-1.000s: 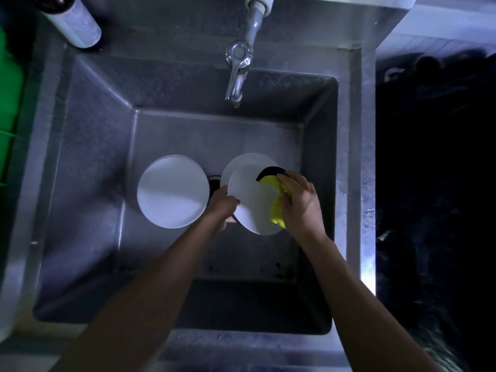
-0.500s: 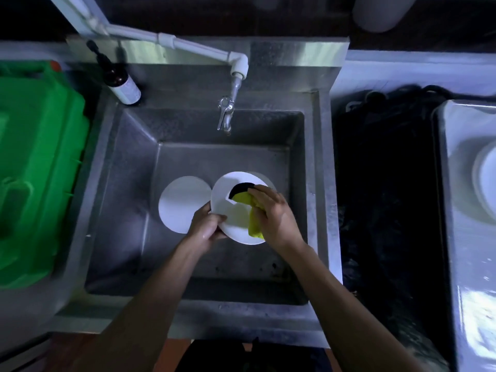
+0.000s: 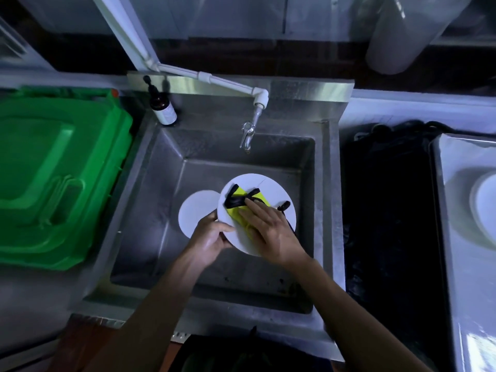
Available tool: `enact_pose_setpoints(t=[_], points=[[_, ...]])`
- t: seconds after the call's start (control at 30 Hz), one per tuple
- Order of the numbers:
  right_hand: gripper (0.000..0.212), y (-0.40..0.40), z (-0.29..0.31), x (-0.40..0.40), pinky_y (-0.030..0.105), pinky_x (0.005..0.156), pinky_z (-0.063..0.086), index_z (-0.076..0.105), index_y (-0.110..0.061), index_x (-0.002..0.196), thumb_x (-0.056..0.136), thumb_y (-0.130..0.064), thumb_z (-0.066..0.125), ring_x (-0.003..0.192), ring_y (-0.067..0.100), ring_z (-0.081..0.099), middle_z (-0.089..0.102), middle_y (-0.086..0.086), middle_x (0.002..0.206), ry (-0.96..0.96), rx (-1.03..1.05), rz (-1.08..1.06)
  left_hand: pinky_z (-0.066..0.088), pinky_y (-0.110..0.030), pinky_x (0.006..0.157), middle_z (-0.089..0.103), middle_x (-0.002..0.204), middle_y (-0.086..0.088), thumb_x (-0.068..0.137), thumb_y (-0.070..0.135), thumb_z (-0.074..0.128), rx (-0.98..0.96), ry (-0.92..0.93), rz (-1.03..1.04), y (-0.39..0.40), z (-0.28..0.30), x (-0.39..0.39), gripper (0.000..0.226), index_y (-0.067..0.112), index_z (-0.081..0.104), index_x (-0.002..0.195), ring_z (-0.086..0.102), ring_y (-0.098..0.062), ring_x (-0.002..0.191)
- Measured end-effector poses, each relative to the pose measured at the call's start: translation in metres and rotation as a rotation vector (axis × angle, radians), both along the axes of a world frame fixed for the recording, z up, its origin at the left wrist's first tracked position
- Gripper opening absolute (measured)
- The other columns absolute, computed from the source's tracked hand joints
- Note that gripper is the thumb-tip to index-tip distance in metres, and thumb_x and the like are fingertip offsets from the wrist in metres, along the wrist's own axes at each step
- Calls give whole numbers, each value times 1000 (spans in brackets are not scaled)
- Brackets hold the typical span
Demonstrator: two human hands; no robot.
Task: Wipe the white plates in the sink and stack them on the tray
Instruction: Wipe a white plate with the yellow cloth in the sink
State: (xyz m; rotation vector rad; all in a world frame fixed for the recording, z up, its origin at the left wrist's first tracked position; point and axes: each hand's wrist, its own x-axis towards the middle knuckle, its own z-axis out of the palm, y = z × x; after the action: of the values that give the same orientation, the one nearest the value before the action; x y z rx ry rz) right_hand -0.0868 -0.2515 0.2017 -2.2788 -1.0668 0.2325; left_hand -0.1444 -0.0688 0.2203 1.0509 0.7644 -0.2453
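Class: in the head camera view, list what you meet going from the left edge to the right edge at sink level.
green bin lid → flat white plate → left hand → right hand pressing the yellow cloth → sink's right wall → tray

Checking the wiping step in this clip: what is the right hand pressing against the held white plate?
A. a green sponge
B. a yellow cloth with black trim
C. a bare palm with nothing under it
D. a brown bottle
B: the right hand lies with straight fingers on a yellow cloth with black trim spread on the white plate, which the left hand grips by its edge.
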Motion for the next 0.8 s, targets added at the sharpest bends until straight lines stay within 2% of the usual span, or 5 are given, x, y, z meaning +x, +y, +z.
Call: enact_pose_setpoints(t=[0.07, 0.17, 0.3, 0.53, 0.8], points=[[47, 0, 0, -4, 46, 115, 33, 46, -20, 150, 105, -30, 39, 149, 26, 33, 34, 2, 162, -49, -34, 6, 59, -48, 73, 74, 110, -17, 76, -12, 55, -11, -21, -9, 3, 1, 1, 47, 16, 77, 106, 71, -36, 100], [52, 4, 4, -8, 48, 115, 32, 42, -20, 153, 102, -21, 51, 151, 24, 28, 29, 1, 164, -120, -95, 30, 59, -50, 76, 72, 115, -20, 67, -7, 56, -27, -39, -56, 7, 4, 2, 56, 12, 73, 117, 70, -36, 102], [59, 14, 18, -6, 47, 118, 27, 37, -19, 155, 98, -18, 53, 153, 25, 21, 21, 0, 166, -146, -170, 106, 59, -41, 69, 73, 109, -18, 64, -4, 55, -34, -49, -108, 17, 10, 2, 62, 10, 69, 122, 71, -32, 97], [58, 42, 42, 6, 47, 122, 19, 27, -18, 158, 103, -11, 42, 156, 23, 7, 11, -1, 168, -181, -178, 153, 55, -34, 67, 67, 101, -19, 63, -2, 54, 32, -21, -223, 40, 22, 3, 57, -1, 63, 119, 68, -31, 91], [62, 59, 44, 30, 42, 122, 14, 18, -19, 161, 103, -14, 39, 156, 22, 4, 7, 0, 169, -187, -179, -45, 57, -39, 63, 74, 109, -21, 60, -1, 60, 42, -38, -141, 42, 25, 0, 51, 9, 74, 108, 72, -36, 92]])
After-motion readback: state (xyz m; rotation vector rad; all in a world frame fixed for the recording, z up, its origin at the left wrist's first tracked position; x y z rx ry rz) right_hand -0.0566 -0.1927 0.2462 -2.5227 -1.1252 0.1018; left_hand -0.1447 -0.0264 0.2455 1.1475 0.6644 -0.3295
